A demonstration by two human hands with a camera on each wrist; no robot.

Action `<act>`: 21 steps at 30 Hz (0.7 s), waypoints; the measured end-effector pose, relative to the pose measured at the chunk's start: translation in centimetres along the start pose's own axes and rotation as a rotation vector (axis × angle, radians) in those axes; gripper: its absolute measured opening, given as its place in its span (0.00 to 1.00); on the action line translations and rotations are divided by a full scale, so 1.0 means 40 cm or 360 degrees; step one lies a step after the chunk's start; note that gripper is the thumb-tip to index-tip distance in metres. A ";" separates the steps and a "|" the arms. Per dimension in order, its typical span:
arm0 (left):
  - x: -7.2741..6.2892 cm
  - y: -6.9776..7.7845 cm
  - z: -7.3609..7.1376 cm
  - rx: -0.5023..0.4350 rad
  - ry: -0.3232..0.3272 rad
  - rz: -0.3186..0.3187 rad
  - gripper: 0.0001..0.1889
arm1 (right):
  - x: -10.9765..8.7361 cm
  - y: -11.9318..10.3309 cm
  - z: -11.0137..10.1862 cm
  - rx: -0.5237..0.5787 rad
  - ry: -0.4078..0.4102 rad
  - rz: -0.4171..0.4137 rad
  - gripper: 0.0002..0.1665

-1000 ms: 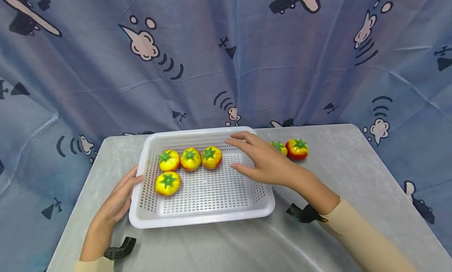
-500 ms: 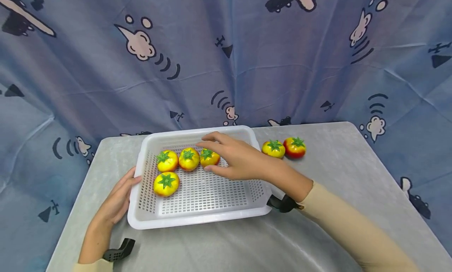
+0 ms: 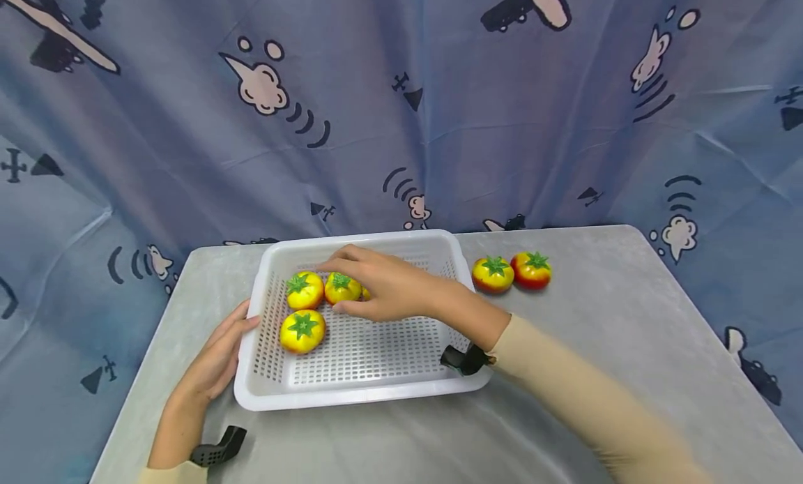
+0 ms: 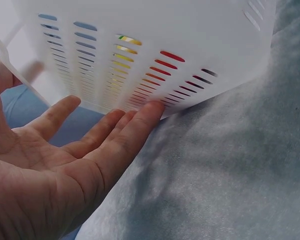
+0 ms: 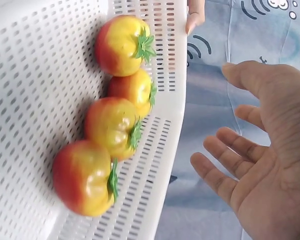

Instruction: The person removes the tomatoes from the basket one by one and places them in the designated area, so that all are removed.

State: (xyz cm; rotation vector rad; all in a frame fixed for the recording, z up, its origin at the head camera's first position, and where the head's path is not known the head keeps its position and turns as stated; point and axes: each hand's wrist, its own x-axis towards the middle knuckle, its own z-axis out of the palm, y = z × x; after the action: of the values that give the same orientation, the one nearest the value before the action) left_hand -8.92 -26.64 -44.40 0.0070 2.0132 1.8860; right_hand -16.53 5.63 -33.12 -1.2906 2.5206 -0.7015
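Observation:
A white perforated plastic basket [image 3: 351, 397] holds several yellow-red tomatoes [image 3: 302, 332] at its left end. In the head view the right hand [image 3: 383, 285] hovers over the basket and partly hides one tomato; the right wrist view shows its fingers spread with nothing between them. At the basket's left side is the left hand [image 3: 216, 355], its fingertips at the rim. Seen from the left wrist, its straight fingers [image 4: 122, 142] rest against the slotted outer wall. Two more tomatoes, a yellow one [image 3: 492, 275] and a redder one [image 3: 531, 270], lie side by side right of the basket.
A grey-covered table [image 3: 602, 316] carries everything. Behind it hangs a blue curtain [image 3: 364, 121] with cartoon prints, close along the back edge. Black wrist devices [image 3: 218, 448] sit on both forearms.
The right hand has moved left across the basket, from its right end to above the tomatoes. The two tomatoes on the table are uncovered. The left hand has stayed at the rim.

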 end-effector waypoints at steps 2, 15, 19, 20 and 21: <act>-0.002 -0.007 0.003 0.0005 0.0011 -0.0015 0.36 | 0.011 -0.003 0.009 0.0018 -0.0013 -0.0016 0.38; -0.007 -0.008 -0.003 -0.0001 0.0027 -0.0013 0.36 | 0.093 -0.031 0.075 -0.0209 -0.0238 -0.0100 0.38; -0.002 -0.008 0.001 -0.0006 -0.0001 -0.0015 0.36 | 0.103 -0.033 0.101 -0.0264 -0.0298 -0.0106 0.38; -0.001 -0.009 0.001 -0.0010 -0.0009 -0.0015 0.36 | 0.106 -0.034 0.108 -0.0265 -0.0312 -0.0113 0.37; -0.002 -0.011 0.002 -0.0011 -0.0019 -0.0013 0.36 | 0.108 -0.036 0.115 -0.0266 -0.0329 -0.0122 0.37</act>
State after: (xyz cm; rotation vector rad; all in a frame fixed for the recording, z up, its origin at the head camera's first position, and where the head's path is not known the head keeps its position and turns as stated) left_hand -8.72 -26.64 -44.80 0.0080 1.9958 1.8833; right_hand -16.21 0.00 -36.29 -1.4397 2.4142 -0.3564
